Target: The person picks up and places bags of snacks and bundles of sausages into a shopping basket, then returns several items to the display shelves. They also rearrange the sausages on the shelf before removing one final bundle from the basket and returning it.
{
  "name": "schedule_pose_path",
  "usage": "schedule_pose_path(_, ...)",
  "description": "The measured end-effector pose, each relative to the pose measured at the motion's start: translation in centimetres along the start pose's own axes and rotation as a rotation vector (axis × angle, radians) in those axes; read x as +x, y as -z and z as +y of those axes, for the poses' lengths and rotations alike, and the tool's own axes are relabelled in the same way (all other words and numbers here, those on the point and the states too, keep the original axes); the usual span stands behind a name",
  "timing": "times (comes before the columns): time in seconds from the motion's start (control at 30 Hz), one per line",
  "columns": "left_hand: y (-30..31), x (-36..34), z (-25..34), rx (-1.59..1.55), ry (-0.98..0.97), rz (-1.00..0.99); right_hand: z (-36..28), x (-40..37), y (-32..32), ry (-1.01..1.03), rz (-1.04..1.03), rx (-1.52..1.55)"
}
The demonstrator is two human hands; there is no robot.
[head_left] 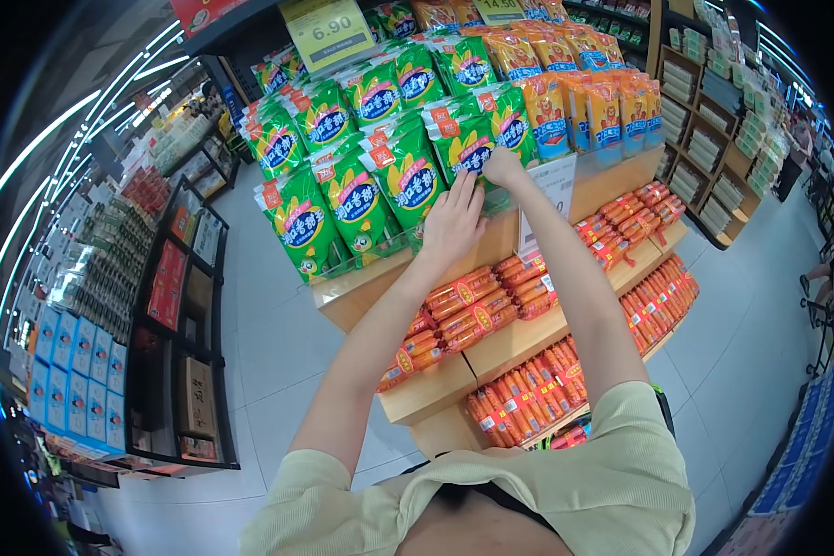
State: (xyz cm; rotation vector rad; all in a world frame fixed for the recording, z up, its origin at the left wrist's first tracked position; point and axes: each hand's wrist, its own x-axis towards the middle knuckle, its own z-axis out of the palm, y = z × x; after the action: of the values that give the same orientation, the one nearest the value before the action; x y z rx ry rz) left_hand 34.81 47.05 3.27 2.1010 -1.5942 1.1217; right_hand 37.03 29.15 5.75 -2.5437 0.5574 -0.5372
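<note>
My left hand (452,222) lies flat with fingers spread against the lower front of a green snack bag (463,139) standing on the top wooden shelf (361,289). Just to the right, my right hand (504,168) has its fingers curled on the same green bag's lower right corner, beside the orange bags (565,111). More green bags (361,199) stand in rows to the left. A white price card (556,190) hangs behind my right forearm.
Red sausage packs (473,310) fill the lower wooden tiers (435,389). A yellow 6.90 price sign (329,32) hangs above. A black rack (181,361) with boxes stands left across the aisle. Wooden cubby shelves (713,167) stand at right. A person's legs (820,278) show far right.
</note>
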Motion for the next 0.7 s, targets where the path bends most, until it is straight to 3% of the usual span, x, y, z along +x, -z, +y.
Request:
schedule_pose_path(0.07, 0.1, -0.1, 0.2, -0.004, 0.025, -0.066, -0.2, -0.6, -0.6, -0.017, 0.007, 0.024)
schedule_pose_path(0.13, -0.2, -0.4, 0.2, -0.021, 0.04, -0.097, -0.6, -1.7, -1.5, -0.07, 0.234, 0.163)
schedule_pose_path(0.2, -1.2, -1.4, 0.0, 0.143, -0.015, -0.089, -1.0, -3.2, -1.6, -0.013, 0.276, 0.193)
schedule_pose_path(0.27, 0.3, -3.1, 1.3, 0.125, 0.035, -0.084, -1.5, -4.7, -1.5, 0.069, 0.535, 0.263)
schedule_pose_path(0.33, 2.1, -5.9, 3.2, 0.236, -0.107, -0.16, -2.4, -6.2, -1.3, 0.048, 0.516, 0.338)
schedule_pose_path(0.4, 3.1, -10.2, 5.8, -0.141, -0.129, -0.176, -3.3, -8.4, -1.4, 0.276, 0.729, 0.377)
schedule_pose_path(0.47, 5.4, -14.3, 9.3, -0.355, 0.014, -0.194, -5.0, -13.6, -0.9, 0.453, 0.7, 0.427)
schedule_pose_path(0.53, 6.6, -19.7, 12.1, -0.493, 0.112, -0.071, -6.4, -21.3, -0.9, 0.532, 0.466, 0.683)
schedule_pose_path(0.57, 8.0, -22.3, 13.6, -0.535, 0.161, -0.027, -6.1, -25.2, -1.8, 0.476, 0.313, 0.721)
schedule_pose_path(0.6, 8.7, -25.4, 14.7, -0.6, 0.191, -0.122, -6.0, -28.8, -2.9, 0.459, 0.199, 0.804)
schedule_pose_path(0.63, 10.7, -26.9, 15.8, -0.682, 0.283, -0.081, -5.4, -32.0, -4.0, 0.461, 0.155, 0.634)
schedule_pose_path(0.67, 11.7, -29.9, 16.7, -0.798, 0.464, -0.198, -4.7, -35.0, -5.6, 0.405, 0.088, 0.662)
schedule_pose_path(0.7, 12.6, -32.7, 17.3, -0.91, 0.649, -0.32, -3.3, -38.3, -7.9, 0.212, -0.036, 0.765)
